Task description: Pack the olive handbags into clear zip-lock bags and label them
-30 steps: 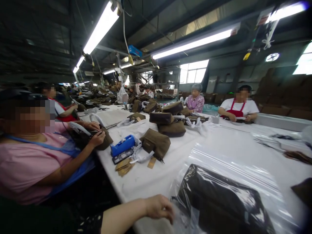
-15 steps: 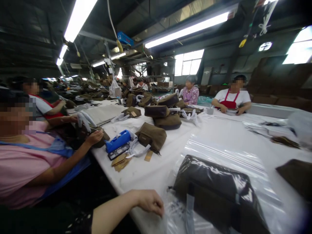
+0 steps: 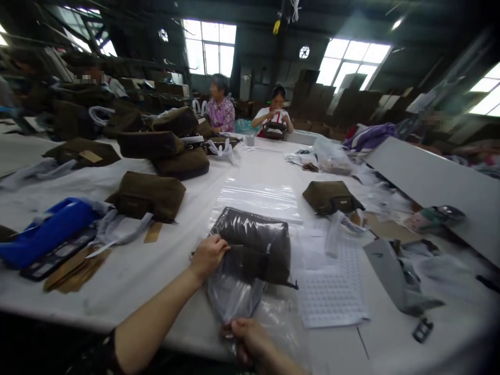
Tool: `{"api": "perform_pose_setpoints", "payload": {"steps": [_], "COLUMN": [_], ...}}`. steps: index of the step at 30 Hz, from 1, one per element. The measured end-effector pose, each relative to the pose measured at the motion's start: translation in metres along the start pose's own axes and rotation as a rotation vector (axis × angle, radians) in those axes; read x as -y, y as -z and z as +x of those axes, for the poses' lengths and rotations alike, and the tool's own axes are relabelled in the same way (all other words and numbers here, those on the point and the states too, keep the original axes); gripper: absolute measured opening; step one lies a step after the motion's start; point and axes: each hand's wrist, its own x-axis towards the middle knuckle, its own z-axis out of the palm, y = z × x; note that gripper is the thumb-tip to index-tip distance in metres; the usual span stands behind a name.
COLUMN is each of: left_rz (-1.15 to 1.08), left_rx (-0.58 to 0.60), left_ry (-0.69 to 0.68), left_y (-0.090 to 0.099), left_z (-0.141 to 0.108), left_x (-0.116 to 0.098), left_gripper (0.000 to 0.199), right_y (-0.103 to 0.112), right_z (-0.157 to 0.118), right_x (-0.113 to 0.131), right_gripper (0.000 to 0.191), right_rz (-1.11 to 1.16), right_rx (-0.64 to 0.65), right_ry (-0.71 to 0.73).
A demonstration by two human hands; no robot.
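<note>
Left hand [image 3: 209, 256] pinching clear plastic bag [image 3: 232, 297] over olive canvas pouch [image 3: 258, 260]; right hand [image 3: 247, 338] closed on bag below pouch. Risk: uneven pull tearing plastic, pouch slipping.

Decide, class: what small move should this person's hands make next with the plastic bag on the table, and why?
Probably the right hand should draw the plastic bag up over the pouch. The left hand is already at the pouch's edge to steady it, and the bag's slack lies gathered toward the person, so smoothing it upward seems the likeliest small step.
</note>
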Motion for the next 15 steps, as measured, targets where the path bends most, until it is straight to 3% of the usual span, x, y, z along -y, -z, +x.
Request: {"api": "perform_pose_setpoints", "payload": {"steps": [6, 10, 13, 15], "left_rz": [0.021, 0.086, 0.082, 0.033], "left_rx": [-0.093, -0.162, -0.208, -0.238], "left_ry": [0.107, 0.11, 0.084, 0.068], "left_y": [-0.038, -0.064, -0.081, -0.089], "left_z": [-0.022, -0.04, -0.046, -0.043], "left_x": [-0.033, -0.059, -0.059, -0.054], "left_gripper": [0.023, 0.042, 0.05, 0.056], "right_y": [-0.003, 0.0, 0.031, 0.074], "right_z": [0.004, -0.007, -0.043, -0.076], "right_x": [0.002, 0.006, 0.019, 0.035], "right_gripper": [0.04, 0.04, 0.046, 0.038], "right_rz": [0.054, -0.037, -0.212, -0.235], "right_rx": [0.011, 0.092, 0.244, 0.239], "right_ry": [-0.012, -0.027, 0.127, 0.328]}}
